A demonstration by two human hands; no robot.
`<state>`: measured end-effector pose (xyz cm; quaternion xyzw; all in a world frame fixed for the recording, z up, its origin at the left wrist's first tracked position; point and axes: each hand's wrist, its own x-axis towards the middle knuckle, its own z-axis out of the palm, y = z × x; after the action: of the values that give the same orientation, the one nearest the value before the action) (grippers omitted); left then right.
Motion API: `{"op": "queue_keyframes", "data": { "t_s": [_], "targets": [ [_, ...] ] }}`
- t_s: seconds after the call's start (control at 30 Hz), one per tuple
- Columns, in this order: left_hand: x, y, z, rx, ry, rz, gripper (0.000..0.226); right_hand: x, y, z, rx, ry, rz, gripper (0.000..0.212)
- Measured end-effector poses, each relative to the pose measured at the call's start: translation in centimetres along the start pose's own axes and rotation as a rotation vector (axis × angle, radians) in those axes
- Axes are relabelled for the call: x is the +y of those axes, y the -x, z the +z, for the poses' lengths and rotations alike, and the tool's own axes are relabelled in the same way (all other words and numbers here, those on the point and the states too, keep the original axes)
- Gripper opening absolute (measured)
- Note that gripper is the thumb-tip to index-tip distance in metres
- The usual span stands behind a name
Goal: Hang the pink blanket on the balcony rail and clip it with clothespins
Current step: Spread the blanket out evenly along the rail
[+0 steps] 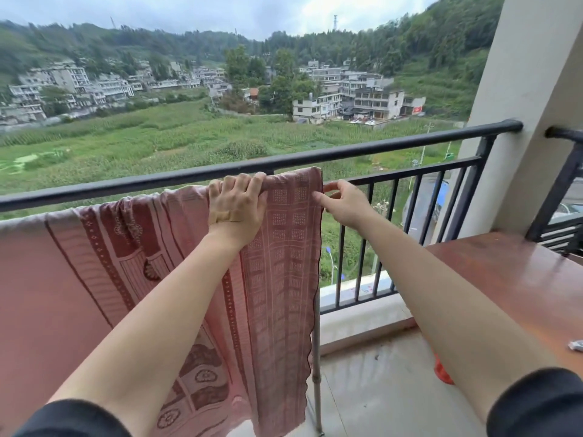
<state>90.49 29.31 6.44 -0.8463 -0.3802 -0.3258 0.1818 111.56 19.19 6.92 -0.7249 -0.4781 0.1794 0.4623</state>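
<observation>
The pink blanket (277, 263), patterned in darker red, hangs draped over a bar just below the black balcony rail (378, 146), from the left edge of view to its right hem near the middle. My left hand (236, 203), with a plaster on its back, grips the blanket's top fold over the bar. My right hand (344, 203) pinches the blanket's right edge just below the top. No clothespin can be seen.
A reddish-brown table (517, 279) stands at the right with a small crumpled wrapper (575, 346) on it. An orange object (443, 373) lies on the floor below it. A beige pillar (520, 105) closes the rail's right end. A thin metal pole (317, 357) stands behind the blanket's edge.
</observation>
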Motion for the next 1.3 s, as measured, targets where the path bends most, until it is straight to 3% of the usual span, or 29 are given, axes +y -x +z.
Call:
{"op": "queue_keyframes", "data": {
  "t_s": [0.13,0.27,0.4,0.47,0.57,0.63,0.7,0.8,0.9,1.03,1.2,1.3],
  "targets": [
    [-1.2,0.4,-0.4,0.051,-0.081,-0.058,0.029,-1.4,-0.9,0.3,0.076,0.028,-0.120,0.020],
    [-1.3,-0.1,-0.7,0.006,-0.153,-0.124,0.043,-2.5,-1.2,1.1,0.013,0.144,-0.106,0.024],
    [-1.1,-0.9,-1.3,-0.075,-0.144,-0.147,0.050,-2.7,-1.2,1.4,0.155,0.222,-0.149,0.027],
    [-1.4,-1.0,-1.7,-0.079,-0.040,-0.145,0.048,-2.8,-1.6,1.3,0.200,0.226,-0.139,0.042],
    [-1.9,-0.4,-2.8,0.004,0.174,-0.055,0.037,-2.9,-2.6,1.8,0.176,0.241,-0.186,0.052],
    [-3.2,0.3,-3.3,0.120,0.123,-0.043,0.037,-2.8,-3.0,2.3,0.125,0.357,-0.280,0.047],
    [-5.5,1.0,-3.6,0.210,0.005,-0.149,0.044,-2.5,-3.2,2.8,0.144,0.480,-0.335,0.045],
    [-10.7,2.8,-4.5,0.242,-0.154,-0.479,0.057,-2.9,-3.5,3.3,0.225,0.583,-0.340,0.042],
    [-17.0,6.0,-6.0,0.066,-0.206,-0.757,0.078,-3.2,-3.7,4.2,0.300,0.629,-0.330,0.041],
    [-24.4,10.3,-8.5,-0.212,-0.349,-0.659,0.083,-3.1,-3.6,5.3,0.400,0.597,-0.313,0.043],
    [-30.3,12.5,-12.2,-0.319,-0.401,-0.746,0.088,-3.7,-3.3,6.2,0.524,0.599,-0.217,0.045],
    [-32.1,13.5,-12.9,-0.327,-0.375,-0.671,0.083,-4.8,-2.3,7.0,0.553,0.564,-0.123,0.046]
  ]
}}
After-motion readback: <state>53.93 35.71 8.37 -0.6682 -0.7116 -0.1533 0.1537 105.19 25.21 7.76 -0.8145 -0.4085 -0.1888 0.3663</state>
